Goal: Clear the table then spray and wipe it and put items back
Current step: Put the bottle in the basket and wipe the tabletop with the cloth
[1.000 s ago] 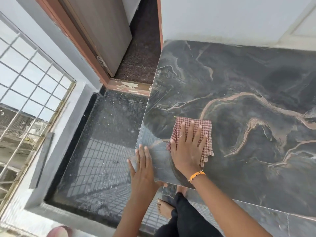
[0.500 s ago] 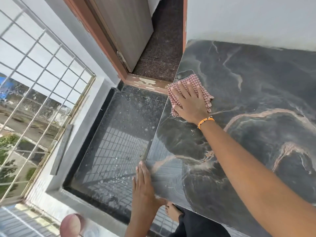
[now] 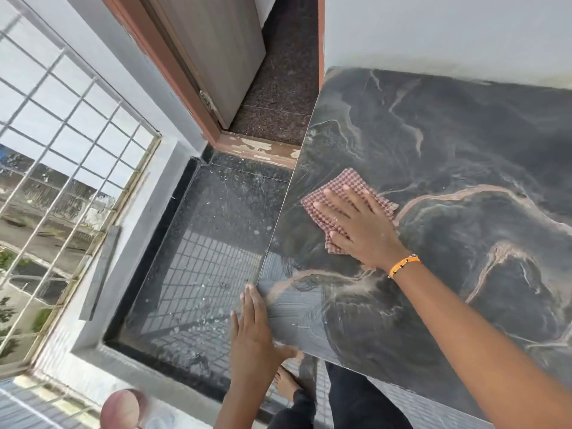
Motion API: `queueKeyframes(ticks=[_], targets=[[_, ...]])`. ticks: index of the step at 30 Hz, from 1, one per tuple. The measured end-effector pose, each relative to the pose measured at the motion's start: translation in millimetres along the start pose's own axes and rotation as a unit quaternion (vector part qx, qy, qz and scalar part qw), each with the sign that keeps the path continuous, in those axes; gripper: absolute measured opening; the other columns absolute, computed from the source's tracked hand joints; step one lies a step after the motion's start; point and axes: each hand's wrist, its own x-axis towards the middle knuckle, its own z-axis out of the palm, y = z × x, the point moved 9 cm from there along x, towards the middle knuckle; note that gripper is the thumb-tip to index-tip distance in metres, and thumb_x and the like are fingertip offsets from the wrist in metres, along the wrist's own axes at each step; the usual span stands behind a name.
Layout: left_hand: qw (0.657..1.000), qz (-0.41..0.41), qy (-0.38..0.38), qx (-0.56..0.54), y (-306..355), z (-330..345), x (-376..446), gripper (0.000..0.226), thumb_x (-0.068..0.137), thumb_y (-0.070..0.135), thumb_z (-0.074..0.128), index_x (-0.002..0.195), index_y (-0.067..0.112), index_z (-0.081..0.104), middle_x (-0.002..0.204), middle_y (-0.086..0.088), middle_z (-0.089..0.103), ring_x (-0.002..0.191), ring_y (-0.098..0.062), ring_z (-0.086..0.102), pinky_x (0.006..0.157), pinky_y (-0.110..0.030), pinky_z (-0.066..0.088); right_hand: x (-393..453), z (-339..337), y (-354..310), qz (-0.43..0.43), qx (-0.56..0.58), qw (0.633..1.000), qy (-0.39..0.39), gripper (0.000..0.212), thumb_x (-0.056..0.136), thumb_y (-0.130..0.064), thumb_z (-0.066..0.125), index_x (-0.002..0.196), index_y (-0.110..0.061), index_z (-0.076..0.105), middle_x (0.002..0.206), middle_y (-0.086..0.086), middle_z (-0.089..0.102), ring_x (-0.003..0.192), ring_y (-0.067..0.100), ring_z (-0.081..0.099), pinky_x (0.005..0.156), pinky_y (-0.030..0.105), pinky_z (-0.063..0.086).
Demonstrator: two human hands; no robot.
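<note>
While the right hand [image 3: 359, 226] presses a checked cloth [image 3: 337, 193] flat, the left hand [image 3: 253, 332] braces the table [image 3: 448, 168] edge.
Head view: right fingers lie spread and straight over the red-and-white cloth, near the dark marble top's left edge — an orange bracelet [image 3: 402, 264] circles that wrist. Left fingers are pressed together and straight along the table's near-left corner (thumb resting on top) — wet streaks show beside it.
</note>
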Motion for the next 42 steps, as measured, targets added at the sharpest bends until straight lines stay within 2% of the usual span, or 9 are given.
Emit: queueKeyframes(ticks=[9, 12, 14, 17, 23, 26, 32, 37, 42], targets=[[0.988, 0.036, 0.002, -0.147, -16, -2, -8, 0.121, 0.067, 0.041, 0.078, 0.148, 0.014, -0.008, 0.158, 0.001, 0.01, 0.145, -0.016, 0.01, 0.118, -0.039, -0.001, -68, -7, 60, 0.396, 0.074, 0.913, 0.061, 0.064, 0.093, -0.041, 0.04, 0.149, -0.026, 0.014, 0.16, 0.003, 0.006, 0.145, 0.034, 0.002, 0.115, 0.054, 0.0], [0.979, 0.042, -0.014, -0.197, -33, 2, -16, 0.107, 0.068, 0.032, 0.079, 0.149, 0.018, 0.01, 0.153, 0.002, 0.029, 0.141, -0.018, 0.026, 0.116, -0.043, 0.026, -64, 3, -10, 0.368, 0.066, 0.926, 0.048, 0.065, 0.094, -0.044, 0.039, 0.149, -0.027, 0.011, 0.16, 0.004, 0.003, 0.145, 0.035, 0.0, 0.114, 0.055, -0.001], [0.969, 0.04, -0.016, -0.245, -43, 4, -17, 0.092, 0.07, 0.023, 0.079, 0.145, 0.02, 0.025, 0.144, 0.005, 0.041, 0.129, -0.011, 0.039, 0.099, -0.022, 0.045, -48, 9, -58, 0.305, 0.062, 0.95, 0.033, 0.064, 0.093, -0.047, 0.035, 0.149, -0.029, 0.008, 0.16, 0.002, 0.002, 0.145, 0.033, -0.001, 0.114, 0.053, -0.003], [0.953, 0.011, -0.031, -0.3, -61, 9, -23, 0.076, 0.074, 0.01, 0.075, 0.138, 0.025, 0.038, 0.122, 0.015, 0.048, 0.111, -0.003, 0.044, 0.066, 0.001, 0.037, -33, 21, -135, 0.202, 0.057, 0.978, 0.015, 0.063, 0.093, -0.048, 0.033, 0.149, -0.03, 0.01, 0.16, 0.001, 0.004, 0.146, 0.031, 0.001, 0.114, 0.052, -0.006], [0.931, -0.009, -0.058, -0.361, -78, 17, -34, 0.065, 0.079, 0.002, 0.067, 0.129, 0.036, 0.044, 0.102, 0.029, 0.051, 0.105, -0.001, 0.05, 0.057, -0.001, 0.04, -72, 42, -196, 0.063, 0.006, 0.998, -0.009, 0.064, 0.089, -0.05, 0.022, 0.149, -0.03, 0.008, 0.158, -0.006, 0.002, 0.146, 0.025, -0.001, 0.114, 0.047, -0.012], [0.928, 0.015, -0.066, -0.365, -74, 15, -37, 0.076, 0.08, -0.002, 0.065, 0.14, 0.032, 0.035, 0.114, 0.028, 0.049, 0.103, 0.012, 0.05, 0.062, 0.002, 0.041, -108, 42, -163, 0.119, 0.0, 0.993, 0.005, 0.065, 0.089, -0.051, 0.02, 0.149, -0.033, 0.005, 0.156, -0.009, -0.003, 0.146, 0.023, 0.0, 0.115, 0.044, -0.008], [0.929, 0.043, -0.088, -0.356, -68, 14, -39, 0.079, 0.082, 0.003, 0.064, 0.146, 0.03, 0.026, 0.149, 0.009, 0.035, 0.136, -0.013, 0.034, 0.103, -0.024, 0.034, -198, 33, -56, 0.337, 0.001, 0.941, 0.02, 0.065, 0.093, -0.047, 0.034, 0.148, -0.031, 0.005, 0.159, -0.004, 0.006, 0.146, 0.025, 0.005, 0.117, 0.045, 0.001], [0.92, 0.069, -0.092, -0.373, -67, 11, -40, 0.08, 0.083, -0.001, 0.06, 0.146, 0.034, 0.024, 0.149, 0.011, 0.033, 0.083, 0.032, 0.043, 0.061, 0.004, 0.04, -244, 27, -50, 0.495, 0.05, 0.864, 0.069, 0.066, 0.093, -0.039, 0.043, 0.149, -0.018, 0.016, 0.158, 0.008, 0.013, 0.144, 0.035, 0.009, 0.115, 0.056, 0.008], [0.909, 0.042, -0.115, -0.398, -67, 12, -37, 0.085, 0.081, -0.019, 0.044, 0.146, 0.031, 0.024, 0.135, 0.007, 0.049, 0.045, 0.005, 0.051, 0.054, -0.023, 0.046, -198, 37, -118, 0.514, 0.098, 0.85, 0.052, 0.07, 0.095, -0.04, 0.034, 0.149, -0.013, -0.002, 0.158, 0.015, -0.007, 0.143, 0.041, -0.008, 0.114, 0.059, -0.003]])
